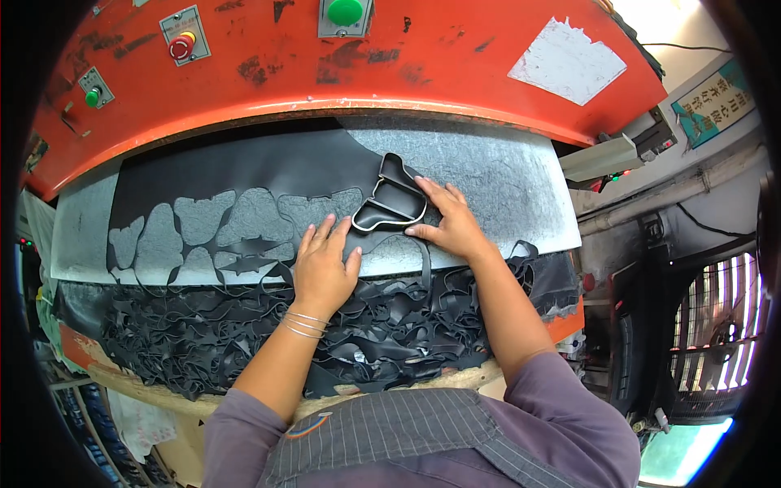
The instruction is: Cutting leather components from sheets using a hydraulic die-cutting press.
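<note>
A metal cutting die (376,209), an open outline with crossbars inside, lies on a black leather-like sheet (236,159) near its right end. My right hand (454,224) grips the die's right side, fingers at the upper edge and thumb by the lower edge. My left hand (324,264) rests on the sheet with fingers stretched out and apart. Its index fingertip is close to the die's left end; whether they touch I cannot tell. Several shaped holes in the sheet, left of the die, show the grey cutting board (504,183) beneath.
A heap of black offcut strips (203,333) lies along the board's near edge, under my forearms. Beyond the board stands an orange machine beam (439,73) with a red stop button (181,47) and green buttons (345,11). At the right is a fan (724,329).
</note>
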Demonstrator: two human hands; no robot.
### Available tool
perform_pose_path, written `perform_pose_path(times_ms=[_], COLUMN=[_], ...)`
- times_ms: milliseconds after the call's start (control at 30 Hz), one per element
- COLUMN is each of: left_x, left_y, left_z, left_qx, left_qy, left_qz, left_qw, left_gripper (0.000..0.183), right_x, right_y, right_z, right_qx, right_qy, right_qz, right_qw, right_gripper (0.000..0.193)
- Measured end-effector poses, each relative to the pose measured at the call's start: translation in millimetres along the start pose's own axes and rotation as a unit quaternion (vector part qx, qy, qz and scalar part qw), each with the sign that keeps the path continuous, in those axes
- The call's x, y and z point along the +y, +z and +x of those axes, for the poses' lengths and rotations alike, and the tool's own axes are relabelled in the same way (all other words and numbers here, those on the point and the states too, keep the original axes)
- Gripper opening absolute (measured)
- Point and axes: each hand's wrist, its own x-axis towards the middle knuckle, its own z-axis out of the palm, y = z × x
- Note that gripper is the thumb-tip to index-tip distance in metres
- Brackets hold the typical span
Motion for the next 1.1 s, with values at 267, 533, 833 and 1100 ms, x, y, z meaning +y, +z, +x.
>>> perform_pose_path(times_ms=[267, 533, 833, 1100], left_x=[1.9, -4.2, -4.7, -10.9], left_y=[5.8, 7.1, 10.3, 17.7], left_z=[-10.9, -4.6, -5.4, -17.2], left_qx=[0.043, 0.088, 0.119, 0.129], left_qy=[0.003, 0.012, 0.023, 0.019], left_qz=[-0.023, -0.052, -0.035, -0.051], left_qw=[0.999, 0.995, 0.992, 0.990], left_gripper=[0.039, 0.031, 0.027, 0.029], right_x=[-9.2, -16.1, -13.3, -8.5], right_y=[6.5, 11.4, 7.8, 12.5], right_z=[-15.9, -13.0, -6.7, -11.2], right_qx=[0.029, 0.046, -0.026, -0.028], right_qy=[-0.027, -0.015, -0.025, -0.025], right_qz=[-0.052, -0.049, -0.044, -0.051], right_qw=[0.998, 0.998, 0.998, 0.998], right_gripper=[0.089, 0.086, 0.089, 0.088])
